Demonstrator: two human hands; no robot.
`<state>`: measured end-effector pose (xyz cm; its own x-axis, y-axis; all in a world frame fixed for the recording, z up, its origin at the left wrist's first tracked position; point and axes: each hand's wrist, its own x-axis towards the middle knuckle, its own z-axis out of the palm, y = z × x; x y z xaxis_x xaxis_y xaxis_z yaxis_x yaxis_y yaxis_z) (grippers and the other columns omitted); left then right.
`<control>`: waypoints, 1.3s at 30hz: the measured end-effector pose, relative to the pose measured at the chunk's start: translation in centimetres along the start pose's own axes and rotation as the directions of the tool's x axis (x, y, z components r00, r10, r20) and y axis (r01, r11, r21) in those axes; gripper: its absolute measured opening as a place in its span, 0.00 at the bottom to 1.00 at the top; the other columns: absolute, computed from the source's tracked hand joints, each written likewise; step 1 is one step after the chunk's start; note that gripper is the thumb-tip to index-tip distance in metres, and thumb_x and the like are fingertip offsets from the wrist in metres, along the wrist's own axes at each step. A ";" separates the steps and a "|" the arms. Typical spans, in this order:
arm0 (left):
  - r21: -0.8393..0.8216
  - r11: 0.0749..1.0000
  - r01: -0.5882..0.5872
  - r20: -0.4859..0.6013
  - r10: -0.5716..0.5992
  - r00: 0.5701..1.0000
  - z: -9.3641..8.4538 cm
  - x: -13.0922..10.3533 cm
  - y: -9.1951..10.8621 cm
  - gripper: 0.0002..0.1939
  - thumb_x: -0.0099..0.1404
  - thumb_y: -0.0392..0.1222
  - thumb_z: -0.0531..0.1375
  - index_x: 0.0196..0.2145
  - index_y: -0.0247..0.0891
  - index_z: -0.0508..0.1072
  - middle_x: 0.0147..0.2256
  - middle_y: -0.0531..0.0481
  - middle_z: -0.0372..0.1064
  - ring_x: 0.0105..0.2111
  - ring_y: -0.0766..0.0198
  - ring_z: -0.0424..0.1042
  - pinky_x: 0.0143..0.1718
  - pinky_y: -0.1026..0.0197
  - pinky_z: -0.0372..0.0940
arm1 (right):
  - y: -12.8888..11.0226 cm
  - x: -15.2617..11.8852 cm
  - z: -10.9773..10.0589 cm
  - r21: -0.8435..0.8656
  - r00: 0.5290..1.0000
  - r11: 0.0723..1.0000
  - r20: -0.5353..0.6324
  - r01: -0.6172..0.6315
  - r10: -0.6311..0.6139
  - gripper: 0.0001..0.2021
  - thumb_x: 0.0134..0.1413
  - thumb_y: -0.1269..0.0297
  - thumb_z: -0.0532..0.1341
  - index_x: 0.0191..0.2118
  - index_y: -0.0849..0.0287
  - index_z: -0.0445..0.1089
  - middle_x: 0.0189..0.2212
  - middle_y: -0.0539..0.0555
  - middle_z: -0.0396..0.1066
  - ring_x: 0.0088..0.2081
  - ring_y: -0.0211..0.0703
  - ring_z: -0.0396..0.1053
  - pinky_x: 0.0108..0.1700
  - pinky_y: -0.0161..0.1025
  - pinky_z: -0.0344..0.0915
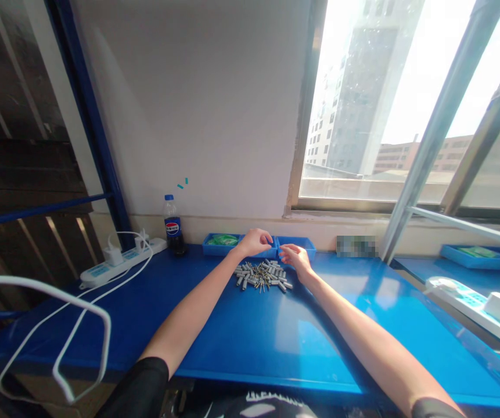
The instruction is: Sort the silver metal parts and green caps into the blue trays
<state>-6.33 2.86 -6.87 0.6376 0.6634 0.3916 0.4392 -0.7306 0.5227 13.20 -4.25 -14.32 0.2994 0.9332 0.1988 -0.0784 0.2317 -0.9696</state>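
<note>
Dozens of small grey parts (262, 275), presumably light, stiff and slick, best pinched mid-body; left hand (256, 241) and right hand (295, 255) curled, any grip indiscernible.

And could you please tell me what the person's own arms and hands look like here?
The left hand and right hand are bare, with no gloves, rings or watch that I can make out. Both forearms are uncovered; a black left sleeve and a dark right sleeve show at the bottom edge. No cables are attached to either arm.
</note>
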 end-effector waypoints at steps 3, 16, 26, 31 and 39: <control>-0.108 0.994 0.012 -0.067 -0.019 0.998 0.1 0.1 0.3 0.13 0.58 0.37 0.67 0.41 0.34 0.83 0.31 0.48 0.80 0.32 0.63 0.78 0.38 0.65 0.72 | -0.3 -0.4 0.3 -0.004 0.998 1.000 0.054 0.012 -0.011 0.19 0.45 0.50 0.74 0.37 0.60 0.79 0.27 0.54 0.79 0.24 0.38 0.71 0.28 0.35 0.68; -0.340 0.940 -0.023 0.035 0.037 0.999 0.8 0.1 -0.3 0.17 0.51 0.36 0.70 0.40 0.29 0.83 0.30 0.46 0.79 0.31 0.63 0.78 0.36 0.64 0.72 | 0.1 -0.3 0.6 0.191 0.976 0.977 0.213 -0.094 0.052 0.18 0.42 0.56 0.78 0.39 0.56 0.81 0.37 0.57 0.82 0.35 0.45 0.79 0.43 0.40 0.76; 0.117 0.992 0.046 0.133 -0.061 0.989 -0.3 -0.4 -0.4 0.17 0.57 0.35 0.65 0.44 0.35 0.83 0.34 0.47 0.82 0.36 0.61 0.80 0.40 0.64 0.72 | 0.2 0.1 0.0 0.092 0.998 0.995 0.061 0.029 -0.035 0.23 0.42 0.54 0.76 0.44 0.57 0.80 0.42 0.57 0.82 0.38 0.49 0.80 0.41 0.44 0.76; 0.231 0.970 0.078 0.243 -0.135 0.961 0.7 -1.0 -0.6 0.14 0.51 0.30 0.67 0.36 0.38 0.84 0.32 0.49 0.81 0.34 0.61 0.79 0.39 0.66 0.71 | 0.2 0.5 -0.6 0.064 0.994 0.992 -0.042 0.107 -0.104 0.31 0.41 0.55 0.74 0.55 0.51 0.74 0.55 0.58 0.77 0.40 0.51 0.80 0.39 0.45 0.77; 0.323 0.941 0.099 0.260 -0.188 0.947 2.4 -1.6 -0.3 0.17 0.48 0.26 0.66 0.35 0.40 0.84 0.33 0.47 0.80 0.34 0.58 0.79 0.41 0.63 0.72 | -0.1 -0.1 -0.1 0.056 0.998 0.996 -0.014 0.070 -0.069 0.27 0.43 0.54 0.74 0.51 0.55 0.76 0.48 0.58 0.80 0.33 0.44 0.77 0.34 0.40 0.74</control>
<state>-5.95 1.58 -9.48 0.6855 0.7241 0.0760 0.6806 -0.6744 0.2863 13.27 -4.44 -14.24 0.3177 0.9109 0.2633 -0.1102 0.3112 -0.9439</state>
